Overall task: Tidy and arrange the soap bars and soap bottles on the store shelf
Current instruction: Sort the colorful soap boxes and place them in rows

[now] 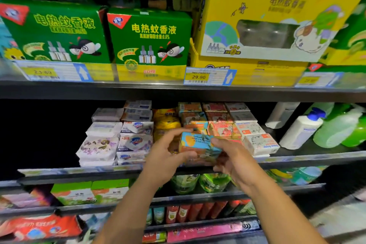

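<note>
Two hands on one blue-and-orange soap bar (199, 143), at the front lip of the shelf (297, 159).
- Left hand (166, 156): fingers curled round the bar's 9 o'clock end.
- Right hand (231, 157): thumb and fingers pinch the 3 o'clock end.
- Step, as judged: seating the bar.
- Next: square it to the orange row (195, 119) at 12 o'clock.

soap bar (200, 145): front edge of the shelf (297, 159), left hand (164, 156) and right hand (233, 156) on either side of it
soap packs (116, 142): just left of the soap bar
bottles (301, 130): well off to its right, same shelf
boxes (150, 35): one shelf above it
</note>
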The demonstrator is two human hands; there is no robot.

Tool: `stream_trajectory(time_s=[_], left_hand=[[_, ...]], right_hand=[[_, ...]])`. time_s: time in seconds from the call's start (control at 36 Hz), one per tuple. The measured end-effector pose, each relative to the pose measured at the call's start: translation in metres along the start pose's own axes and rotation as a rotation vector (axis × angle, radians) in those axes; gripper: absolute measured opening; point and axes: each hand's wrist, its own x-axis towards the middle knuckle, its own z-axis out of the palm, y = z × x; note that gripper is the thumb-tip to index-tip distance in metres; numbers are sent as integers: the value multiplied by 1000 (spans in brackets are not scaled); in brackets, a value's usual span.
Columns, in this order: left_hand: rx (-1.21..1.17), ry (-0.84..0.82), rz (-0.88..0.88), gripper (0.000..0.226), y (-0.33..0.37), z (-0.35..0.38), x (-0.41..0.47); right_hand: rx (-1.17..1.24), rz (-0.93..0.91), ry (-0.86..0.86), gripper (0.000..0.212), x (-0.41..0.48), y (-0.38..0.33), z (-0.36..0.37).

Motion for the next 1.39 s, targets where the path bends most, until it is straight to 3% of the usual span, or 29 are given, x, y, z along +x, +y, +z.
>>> stream_trajectory(time_s=[0.06, 0.14, 0.22, 0.31, 0.39, 0.44, 0.5, 0.53, 0.56, 0.61, 0.64, 0.69, 0.78, 0.89, 0.97, 1.03, 1.08, 1.14, 1.28, 1.39], left_hand=[[-190, 92, -51, 46, 3, 8, -12], [-275, 181, -118, 42, 7, 14, -20], [-302, 221, -160, 36, 14, 16, -24], [-261, 80, -115, 44, 15, 10, -29], [-157, -200, -14, 54, 11, 1, -36], [-51, -210, 53, 55, 9, -1, -36], [10, -117, 92, 51, 10, 0, -32], [-1, -77, 91, 49, 9, 1, -31], [-45, -53, 72, 47, 8, 1, -31], [-149, -20, 19, 42, 8, 4, -33], [-177, 1, -1, 41, 9, 5, -34], [-209, 51, -39, 38, 13, 10, -34], [-262, 55, -58, 46, 17, 16, -33], [-218, -141, -14, 51, 14, 10, -34], [-109, -259, 20, 54, 10, 1, -33], [45, -222, 71, 50, 7, -2, -30], [107, -130, 88, 47, 3, -4, -27], [24, -58, 74, 45, 0, -4, -27], [-125, 73, -19, 28, 1, 4, -31], [-119, 126, -77, 34, 7, 8, -31]], right_hand=[[21, 46, -26, 43, -8, 2, 6], [5, 41, -32, 59, -12, 8, 11], [18, -94, 0, 44, -17, 13, 15], [47, -179, 92, 19, -22, 14, 17], [171, -149, 90, 20, -27, 8, 14], [263, -81, 20, 25, -31, 3, 10], [351, -28, -82, 19, -35, 1, 7], [386, -10, -142, 23, -36, 0, 7], [391, -6, -196, 39, -34, 3, 5], [263, -37, -258, 75, -32, 8, 4], [150, -68, -242, 78, -32, 10, 5], [-19, -145, -105, 54, -30, 13, 9], [51, -176, -11, 37, -29, 11, 15], [132, -184, 90, 34, -32, 2, 18], [135, -153, 73, 15, -31, 1, 12], [205, -95, -5, 11, -30, 2, 9], [297, -76, -111, 43, -29, 5, 5], [302, -90, -182, 69, -27, 7, 1], [-60, -194, -50, 48, -18, 6, 5], [-49, -223, 29, 40, -21, 4, 12]])
